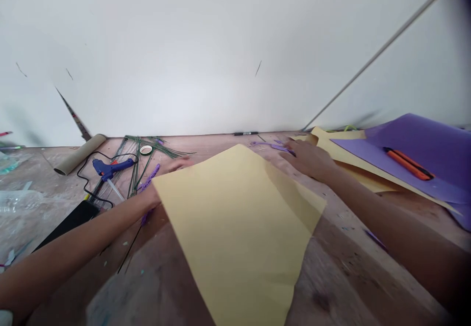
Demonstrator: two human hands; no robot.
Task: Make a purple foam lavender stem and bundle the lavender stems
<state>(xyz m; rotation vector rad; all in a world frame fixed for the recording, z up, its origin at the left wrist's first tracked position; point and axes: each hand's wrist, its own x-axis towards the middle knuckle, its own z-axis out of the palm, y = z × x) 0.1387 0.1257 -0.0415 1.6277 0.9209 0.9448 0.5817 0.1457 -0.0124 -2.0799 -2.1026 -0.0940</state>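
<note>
A large yellow paper sheet is raised at a slant over the middle of the wooden table. My left hand reaches in from the left and is mostly hidden behind the sheet's upper left edge, which it seems to hold; only blurred fingers show above that edge. My right hand lies palm down beyond the sheet's right corner. Its fingers are stretched flat, with the tips touching purple paper scraps near the wall.
At the left lie a blue glue gun with black cord, green wires, a tape roll, a cardboard tube and a black device. At the right, purple sheets on yellow ones carry an orange cutter.
</note>
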